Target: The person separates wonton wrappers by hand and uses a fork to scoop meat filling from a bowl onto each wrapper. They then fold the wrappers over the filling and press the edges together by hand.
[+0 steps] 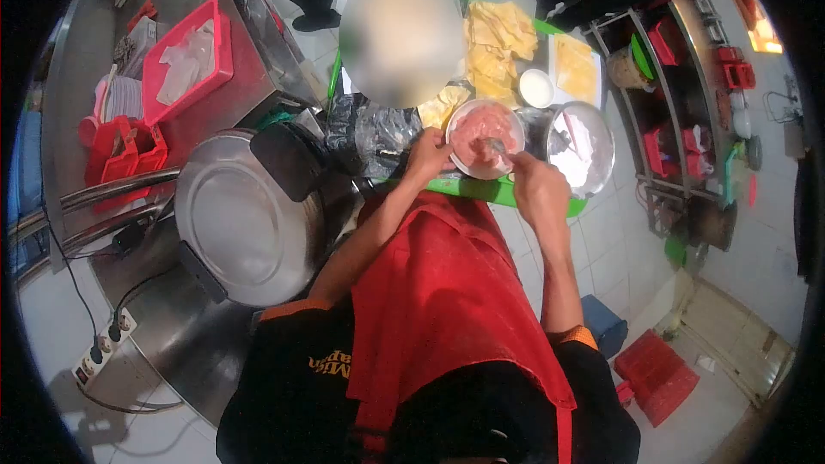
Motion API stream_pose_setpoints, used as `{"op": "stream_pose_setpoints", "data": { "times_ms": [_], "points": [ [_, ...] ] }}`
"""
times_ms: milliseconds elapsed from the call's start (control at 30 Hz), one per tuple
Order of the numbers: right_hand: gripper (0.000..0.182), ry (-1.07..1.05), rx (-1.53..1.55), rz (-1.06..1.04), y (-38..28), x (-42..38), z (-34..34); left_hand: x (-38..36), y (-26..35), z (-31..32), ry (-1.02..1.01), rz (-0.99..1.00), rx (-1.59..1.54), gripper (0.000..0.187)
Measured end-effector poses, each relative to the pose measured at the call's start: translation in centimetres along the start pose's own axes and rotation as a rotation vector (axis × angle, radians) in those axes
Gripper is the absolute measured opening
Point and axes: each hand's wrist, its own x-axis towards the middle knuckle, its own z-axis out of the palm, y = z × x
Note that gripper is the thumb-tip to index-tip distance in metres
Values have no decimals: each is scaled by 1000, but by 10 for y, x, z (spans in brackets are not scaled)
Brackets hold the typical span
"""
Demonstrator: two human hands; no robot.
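- Steadying white bowl (455, 113) by left side of rim with left hand (428, 156); grip closed on rim.
- Holding metal spoon (498, 148) in right hand (540, 185), grip wrapped round handle, head down in pink minced filling (475, 131).
- Seeing white bowl at near edge of green-rimmed surface (493, 192), in front of red apron (455, 283).
- Got steel bowl (602, 148) just right of it, with white powder (567, 165) and utensil inside.
- Got small white dish (536, 88) beyond, near steel bowl.
- Got loose yellow dough sheets (498, 34) past white bowl, plus flat stack of yellow sheets (577, 67) farther right.
- Got black plastic (365, 131) left of white bowl, near left hand.
- Can read only part of orange-yellow print on black shirt (301, 395): "Mi…" over "ap…n"; too blurred for rest.
- Can't read anything on power strip (105, 347), lower left.
- Got large steel pot (249, 215) beside left forearm.
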Motion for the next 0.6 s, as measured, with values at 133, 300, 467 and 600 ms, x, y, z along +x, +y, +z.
{"op": "stream_pose_setpoints", "data": {
  "times_ms": [133,300,467,600],
  "points": [
    [20,-37,-96,9,38,3,81,-5,6,1,-18,-32,14,32],
    [23,-67,-33,74,12,0,12,2,-7,-2,-3,-19,-10,33],
    [25,-43,-68,114,33,13,53,6,-11,-3,2,20,49,28],
    [27,-58,-20,159,25,17,8,1,-3,-6,9,0,119,30]
  ]
}}
